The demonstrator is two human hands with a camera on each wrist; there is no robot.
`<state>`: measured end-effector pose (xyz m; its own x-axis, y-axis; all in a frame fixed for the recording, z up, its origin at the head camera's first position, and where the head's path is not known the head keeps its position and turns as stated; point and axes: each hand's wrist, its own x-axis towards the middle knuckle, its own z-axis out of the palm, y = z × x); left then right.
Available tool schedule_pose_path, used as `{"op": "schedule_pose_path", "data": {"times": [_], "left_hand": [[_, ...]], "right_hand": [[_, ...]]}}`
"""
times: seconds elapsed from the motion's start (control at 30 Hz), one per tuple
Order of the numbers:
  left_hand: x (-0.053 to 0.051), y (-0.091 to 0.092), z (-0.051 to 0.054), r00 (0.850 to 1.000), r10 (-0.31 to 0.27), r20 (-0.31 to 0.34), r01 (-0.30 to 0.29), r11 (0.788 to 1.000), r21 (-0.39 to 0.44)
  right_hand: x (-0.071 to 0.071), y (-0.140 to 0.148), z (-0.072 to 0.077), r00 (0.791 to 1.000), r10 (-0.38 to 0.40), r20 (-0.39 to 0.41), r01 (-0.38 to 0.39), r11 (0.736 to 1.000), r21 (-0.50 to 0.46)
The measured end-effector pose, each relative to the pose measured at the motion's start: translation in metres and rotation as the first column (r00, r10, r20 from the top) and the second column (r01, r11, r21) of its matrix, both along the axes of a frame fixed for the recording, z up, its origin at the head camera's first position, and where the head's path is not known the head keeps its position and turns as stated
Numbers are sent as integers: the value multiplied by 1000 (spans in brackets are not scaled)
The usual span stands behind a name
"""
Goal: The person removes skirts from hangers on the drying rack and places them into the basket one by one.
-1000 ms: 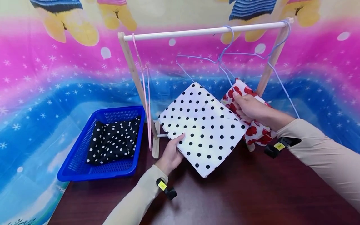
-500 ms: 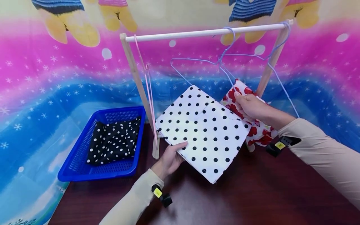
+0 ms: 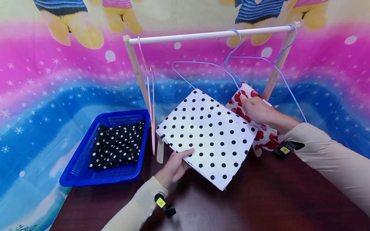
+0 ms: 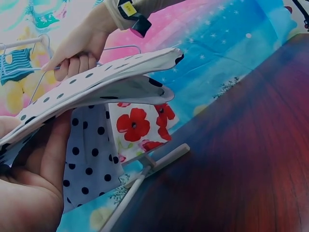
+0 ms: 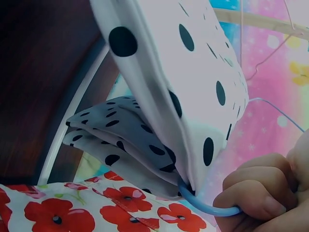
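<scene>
A white cloth with black dots lies folded over a blue hanger that hooks on the rail. My left hand pinches the cloth's lower left edge, thumb on top and fingers beneath; the left wrist view shows the fingers under its layers. My right hand grips the right arm of that hanger, seen as a blue curve in the right wrist view. Behind that hand hangs a white cloth with red flowers, also visible in the right wrist view.
A wooden rack with a white rail stands on the dark table. Pink hangers hang at its left end, another blue hanger at its right. A blue basket at the left holds a black dotted cloth.
My left hand has moved slightly down, drawing the dotted cloth's lower part down and its left corner further left. The right hand keeps its grip in nearly the same place.
</scene>
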<state>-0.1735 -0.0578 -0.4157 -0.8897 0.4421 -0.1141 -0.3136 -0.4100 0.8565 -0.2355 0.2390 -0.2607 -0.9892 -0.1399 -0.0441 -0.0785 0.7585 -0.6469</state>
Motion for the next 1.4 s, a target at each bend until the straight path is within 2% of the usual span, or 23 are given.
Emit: {"op": "schedule_pose_path", "data": {"times": [0.6,0.9,1.4], "left_hand": [[10,3,13,1000,8,-11,-8,1000,-2],[14,-2,15,1000,14,-17,-14,1000,0],[16,-12,10,1000,0,-8,0,1000,-19]], "right_hand": [[-5,0,-1,989,28,-149,-14,995,96],[-7,2,-1,985,46,-165,-28,994,109],[-7,3,2,988,59,-145,-37,988,147]]}}
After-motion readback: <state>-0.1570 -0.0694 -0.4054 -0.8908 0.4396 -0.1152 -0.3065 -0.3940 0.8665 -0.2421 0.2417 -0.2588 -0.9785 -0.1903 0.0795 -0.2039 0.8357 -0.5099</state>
